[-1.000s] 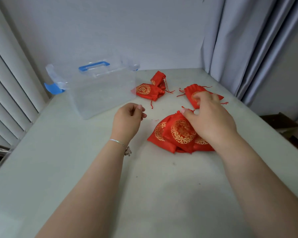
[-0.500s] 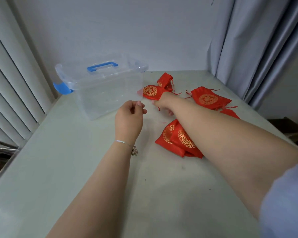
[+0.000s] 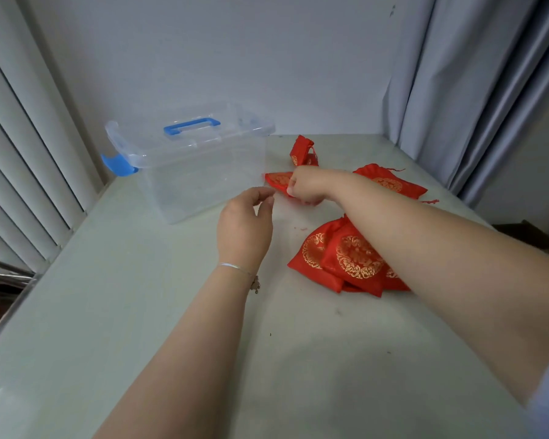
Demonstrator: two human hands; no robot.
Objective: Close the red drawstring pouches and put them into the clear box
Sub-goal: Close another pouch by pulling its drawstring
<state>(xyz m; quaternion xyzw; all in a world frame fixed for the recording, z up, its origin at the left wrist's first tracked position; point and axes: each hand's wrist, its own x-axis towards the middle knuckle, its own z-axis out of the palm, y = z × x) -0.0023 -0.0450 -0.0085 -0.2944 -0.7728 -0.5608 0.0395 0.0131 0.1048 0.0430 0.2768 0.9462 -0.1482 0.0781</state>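
My right hand [image 3: 308, 185] reaches across the table and grips a red drawstring pouch [image 3: 278, 180] with a gold emblem, right beside the clear box [image 3: 203, 182]. My left hand [image 3: 244, 226] hovers just in front of it, fingers loosely curled, holding nothing. The clear box has a blue handle on its lid and stands at the back left. A pile of red pouches [image 3: 346, 261] lies under my right forearm. Another pouch [image 3: 389, 183] lies at the back right, and one more pouch [image 3: 303, 150] sits behind my right hand.
A blue latch [image 3: 119, 164] sticks out at the box's left end. Vertical blinds [image 3: 23, 160] run along the left edge of the pale table [image 3: 171, 312]. Grey curtains [image 3: 476, 90] hang at the right, the wall closes the back.
My right hand left the near pile, reached forward-left and took hold of the pouch beside the box. My left hand stayed almost in place.
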